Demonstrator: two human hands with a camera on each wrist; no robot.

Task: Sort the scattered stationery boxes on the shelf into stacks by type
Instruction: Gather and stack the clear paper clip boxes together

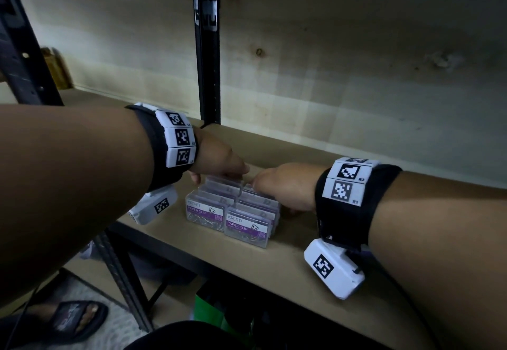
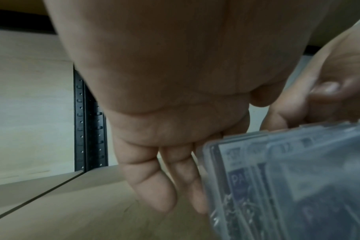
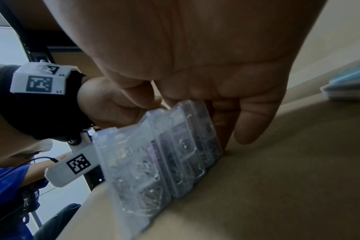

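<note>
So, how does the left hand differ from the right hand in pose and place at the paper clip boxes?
The left hand reaches over the far end of the left row of paper clip boxes, fingers pointing down behind it; the right hand comes from the right side and lies along the right row. The left fingers hang nearly straight, while the right hand's are partly hidden by the boxes. Both hands touch the boxes on the shelf and wear marker bands.

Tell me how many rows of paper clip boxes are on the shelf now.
2. The left row at the left hand, the right row beside it, against the right hand. Others may hide behind the hands.
</note>
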